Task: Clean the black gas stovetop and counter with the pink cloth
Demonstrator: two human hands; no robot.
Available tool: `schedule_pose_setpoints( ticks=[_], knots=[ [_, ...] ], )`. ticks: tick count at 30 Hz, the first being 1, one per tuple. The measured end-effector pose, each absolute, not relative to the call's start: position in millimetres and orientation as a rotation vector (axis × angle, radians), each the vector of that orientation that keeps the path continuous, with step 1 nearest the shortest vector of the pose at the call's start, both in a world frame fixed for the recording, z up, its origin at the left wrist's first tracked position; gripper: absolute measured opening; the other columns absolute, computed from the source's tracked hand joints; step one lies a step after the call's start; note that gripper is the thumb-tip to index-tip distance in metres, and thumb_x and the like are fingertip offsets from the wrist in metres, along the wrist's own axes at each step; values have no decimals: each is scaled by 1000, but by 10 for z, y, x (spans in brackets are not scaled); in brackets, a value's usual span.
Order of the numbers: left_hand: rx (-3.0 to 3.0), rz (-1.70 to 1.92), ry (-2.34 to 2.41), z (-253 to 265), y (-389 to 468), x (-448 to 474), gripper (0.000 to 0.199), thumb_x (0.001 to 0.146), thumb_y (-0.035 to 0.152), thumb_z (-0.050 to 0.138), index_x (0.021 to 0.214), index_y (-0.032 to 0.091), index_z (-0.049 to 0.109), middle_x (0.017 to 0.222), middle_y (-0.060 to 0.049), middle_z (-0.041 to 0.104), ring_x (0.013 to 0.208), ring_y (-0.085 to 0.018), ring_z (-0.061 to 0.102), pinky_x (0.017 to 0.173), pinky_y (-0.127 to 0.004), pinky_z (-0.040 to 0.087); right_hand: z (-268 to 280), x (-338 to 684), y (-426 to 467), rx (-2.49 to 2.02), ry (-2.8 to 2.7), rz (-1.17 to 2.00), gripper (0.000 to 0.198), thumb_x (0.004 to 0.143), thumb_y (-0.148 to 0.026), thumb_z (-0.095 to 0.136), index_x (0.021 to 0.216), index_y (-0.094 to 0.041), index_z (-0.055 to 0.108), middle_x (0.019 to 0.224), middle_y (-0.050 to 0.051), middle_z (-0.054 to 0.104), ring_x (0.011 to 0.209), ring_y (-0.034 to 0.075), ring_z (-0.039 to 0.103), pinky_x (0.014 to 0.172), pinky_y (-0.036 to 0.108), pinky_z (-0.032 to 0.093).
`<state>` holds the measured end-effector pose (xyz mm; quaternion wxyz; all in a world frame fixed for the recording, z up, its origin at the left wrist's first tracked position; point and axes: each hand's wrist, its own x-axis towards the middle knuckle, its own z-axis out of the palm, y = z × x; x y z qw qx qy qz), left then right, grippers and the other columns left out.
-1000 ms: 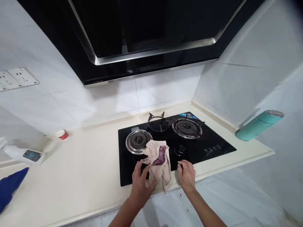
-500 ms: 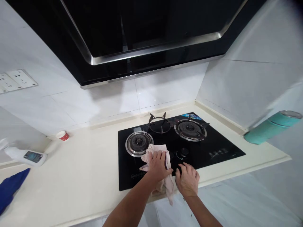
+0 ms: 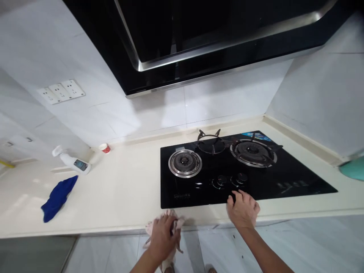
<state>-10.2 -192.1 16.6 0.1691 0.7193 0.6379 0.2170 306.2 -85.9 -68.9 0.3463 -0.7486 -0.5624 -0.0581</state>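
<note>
My left hand (image 3: pixel 162 239) is closed on a pale pink cloth (image 3: pixel 150 226) at the counter's front edge, with part of the cloth hanging down. It is just in front of the black gas cooktop (image 3: pixel 196 194). My right hand (image 3: pixel 243 209) rests on the front rim of the cooktop and the counter, fingers spread and holding nothing, below two control knobs (image 3: pixel 221 180). The left burner (image 3: pixel 184 163) has no pan support on it. A loose black pan support (image 3: pixel 211 146) sits between it and the right burner (image 3: pixel 253 152), which bears its own support.
A cream counter (image 3: pixel 127 182) carries a blue cloth (image 3: pixel 59 198), a white spray bottle (image 3: pixel 72 162) and a red-and-white paper cup (image 3: pixel 104 148) on the left. A black range hood (image 3: pixel 199 34) hangs overhead. At the right edge is a teal flask (image 3: pixel 354 168), partly cut off.
My left hand has drawn the cloth off the cooktop, towards me and left, to the counter's edge. My right hand stays at the cooktop's front rim. The view has turned left.
</note>
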Motion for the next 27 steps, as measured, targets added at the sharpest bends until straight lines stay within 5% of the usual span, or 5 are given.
schedule_pose_setpoints(
  ticks=[5,11,13,20,27],
  knots=[
    [1119,1026,1537,606,-1922,-219,50,88,55,53,125,21,59,117,-9,71,108,-26,64,95,-39,49,-525,2958,-996,-1859,-1327,204,38,86,-46,45,102,-18,65,126,19,56,124,39,42,103,61,28],
    [715,1274,1344,667,-2153,68,57,86,57,60,131,22,57,133,-10,64,125,-28,58,108,-42,43,27,2042,-1848,-985,-1601,1557,55,86,-55,58,133,-26,49,131,11,57,118,28,55,98,45,46],
    [641,1287,1303,696,-2232,120,56,86,58,58,129,22,58,129,-10,66,121,-28,60,107,-43,44,185,1780,-2026,-851,-1520,1747,55,87,-56,58,131,-25,49,126,10,59,114,26,57,95,42,47],
    [588,1426,1295,925,-2355,-215,49,83,55,63,113,17,65,114,-9,71,108,-26,64,101,-40,47,481,1572,-1852,-796,-1539,1949,45,71,-57,76,81,-22,50,77,-4,51,72,14,47,63,26,39],
    [957,1505,1413,1260,-2195,-894,44,86,54,60,112,19,67,113,-6,69,105,-21,60,95,-33,45,850,1062,-1573,-686,-1682,1835,45,76,-62,68,80,-22,48,82,-3,47,74,13,42,65,24,37]
  ],
)
